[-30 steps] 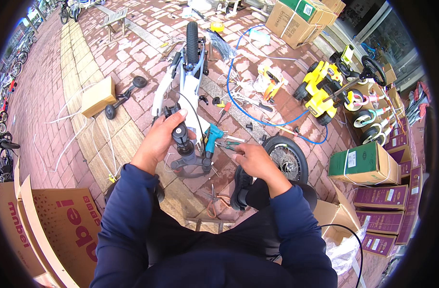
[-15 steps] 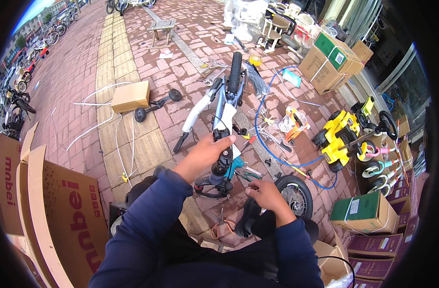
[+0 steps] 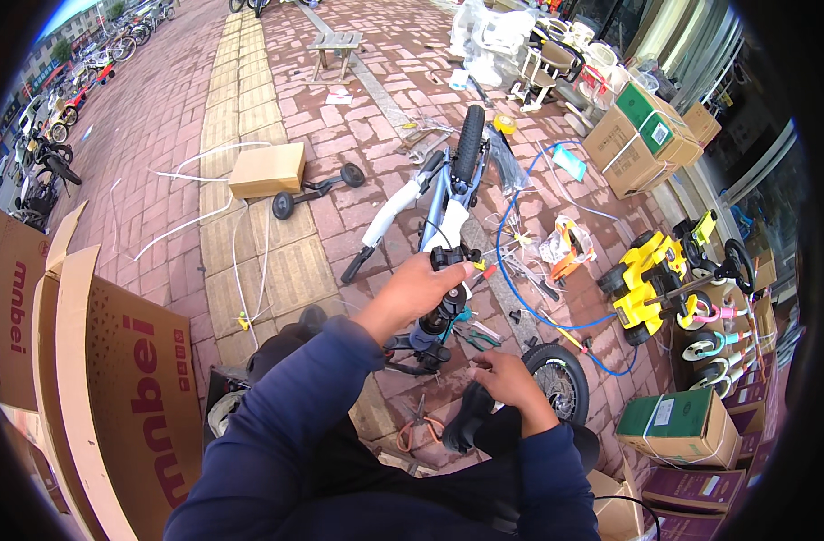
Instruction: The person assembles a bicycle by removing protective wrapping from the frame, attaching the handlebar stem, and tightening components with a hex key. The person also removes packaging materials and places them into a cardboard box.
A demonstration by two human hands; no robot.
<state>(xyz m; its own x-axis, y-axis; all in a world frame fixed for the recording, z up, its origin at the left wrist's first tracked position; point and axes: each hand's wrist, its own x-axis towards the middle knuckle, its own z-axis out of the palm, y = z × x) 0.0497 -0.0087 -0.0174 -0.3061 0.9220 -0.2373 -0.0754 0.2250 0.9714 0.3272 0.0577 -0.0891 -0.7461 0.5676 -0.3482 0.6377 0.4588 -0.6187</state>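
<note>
A partly assembled small bicycle with a blue-grey frame and white foam wrapping lies in front of me, its rear wheel pointing away. My left hand is closed round the black front tube of the frame, fingers partly hidden beneath. Below it sit black fork parts. Beside my right knee, my right hand has its thumb and fingers pinched together; whatever they hold is too small to make out. A loose spoked wheel lies just right of that hand. Pliers and orange-handled scissors lie on the paving nearby.
A small carton and a pair of training wheels lie to the left. Large open cartons stand at my left side. A blue hose curves across the right, near a yellow ride-on toy and stacked boxes.
My view has shifted slightly, so the scene sits further right. My left hand keeps its hold on the bicycle; my right hand stays pinched near the knee.
</note>
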